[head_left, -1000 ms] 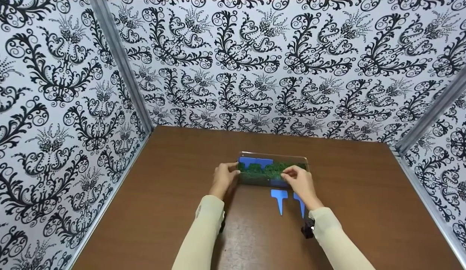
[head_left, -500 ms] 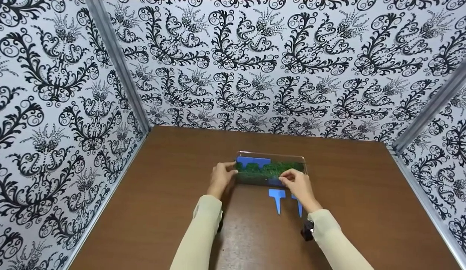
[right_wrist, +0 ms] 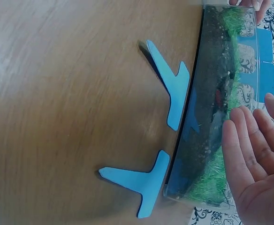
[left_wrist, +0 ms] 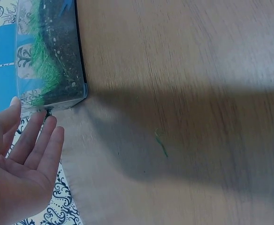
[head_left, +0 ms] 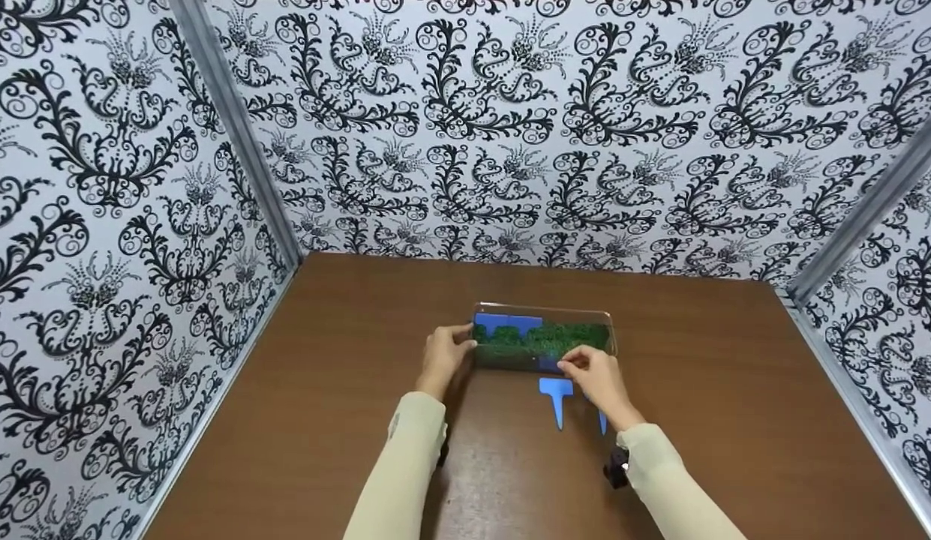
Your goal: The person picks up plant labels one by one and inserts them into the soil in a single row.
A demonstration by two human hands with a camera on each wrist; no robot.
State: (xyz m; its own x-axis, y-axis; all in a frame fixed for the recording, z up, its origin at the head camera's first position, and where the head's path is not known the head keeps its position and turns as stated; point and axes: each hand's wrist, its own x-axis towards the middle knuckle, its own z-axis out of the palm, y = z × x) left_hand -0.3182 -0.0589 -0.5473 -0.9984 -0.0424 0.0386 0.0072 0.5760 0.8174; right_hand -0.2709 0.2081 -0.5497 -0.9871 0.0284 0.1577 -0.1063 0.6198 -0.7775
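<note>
A clear rectangular container [head_left: 510, 356] holds dark soil and green grass [right_wrist: 209, 180]. Two blue T-shaped plant labels [left_wrist: 6, 44] stand upright along its far left side. My left hand [head_left: 444, 352] touches the container's left end, its fingers fairly straight and its thumb at the rim corner. My right hand [head_left: 596, 375] is at the front wall, thumb and index fingertips close together in the head view; whether anything is between them is hidden. Its other fingers [right_wrist: 242, 140] lie straight in front of the wall. Another blue label [head_left: 558, 397] lies on the table before the container.
One more blue label [right_wrist: 137, 180] lies farther right, mostly under the right hand in the head view. A brown wooden table [head_left: 360, 337] bears everything, with patterned walls [head_left: 510, 150] behind and beside it. A blade of grass [left_wrist: 161, 144] lies left of the container.
My right hand has moved down and towards me, from over the grass to the container's front wall. My left hand stays at the left end. The labels on the table have not moved.
</note>
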